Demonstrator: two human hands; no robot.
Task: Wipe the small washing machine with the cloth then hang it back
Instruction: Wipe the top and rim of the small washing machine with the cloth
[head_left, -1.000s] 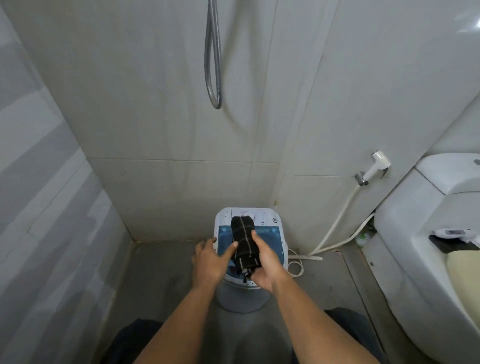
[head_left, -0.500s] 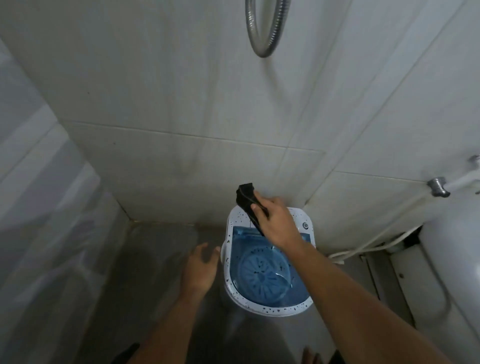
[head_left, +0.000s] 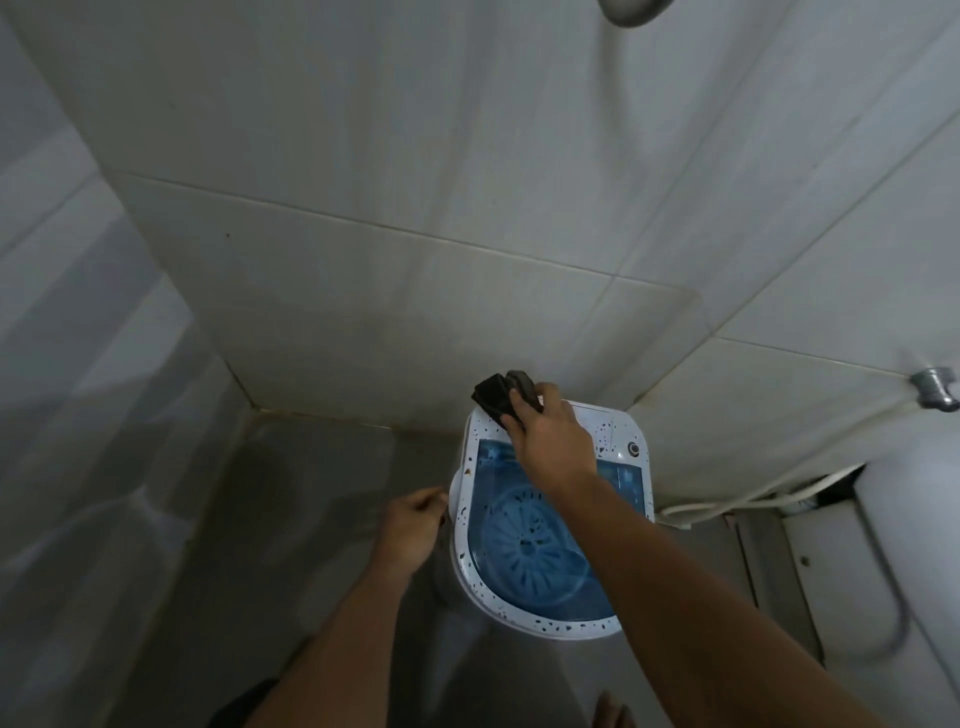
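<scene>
Dark folded fabric, the small near-black wiping cloth (head_left: 497, 393), is bunched under my right hand's fingers (head_left: 524, 402), which curl down and pinch it against the far left corner of the machine's top, with one end of the cloth sticking out past the rim toward the wall. I judge that grip is meant to keep a thick pad under the fingertips, so pressure lands on the grime instead of sliding off. My right hand (head_left: 553, 441) reaches across the tinted blue lid, wrist raised, which lets the arm push from above. The small white washing machine with a blue see-through lid and dark specks on its rim (head_left: 522, 626) stands on the grey floor, close against the pale tiled wall (head_left: 415, 208). My left hand (head_left: 410, 530) sits just beside the machine's left flank, fingers loosely curled; I cannot tell whether they touch the casing, but the placement looks like bracing the light tub against my push. The specks along the near rim suggest wiping has barely started, and hanging the cloth comes later.
</scene>
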